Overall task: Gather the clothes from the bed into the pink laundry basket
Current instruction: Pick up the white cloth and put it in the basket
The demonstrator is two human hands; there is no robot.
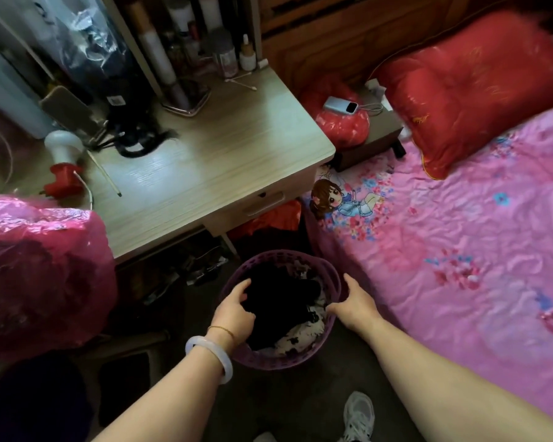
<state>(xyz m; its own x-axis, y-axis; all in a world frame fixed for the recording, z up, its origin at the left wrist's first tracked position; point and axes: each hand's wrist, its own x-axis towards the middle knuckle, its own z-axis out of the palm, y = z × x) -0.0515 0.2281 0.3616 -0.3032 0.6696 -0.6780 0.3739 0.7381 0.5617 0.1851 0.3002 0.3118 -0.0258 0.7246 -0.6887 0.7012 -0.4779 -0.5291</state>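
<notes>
The pink perforated laundry basket stands on the dark floor between the desk and the bed. Inside it lie a black garment and, underneath, a white cloth with black spots. My left hand reaches into the basket's left side, fingers curled on the black garment. At the basket's right rim is my right hand, whose fingers curl over the edge onto the cloth. The bed, covered in a pink flowered sheet, shows no clothes on the part in view.
A wooden desk crowded with bottles stands behind the basket. A red pillow lies at the bed's head. A pink plastic bag bulges at the left. A small bedside stand holds a phone. My shoe is near the bottom edge.
</notes>
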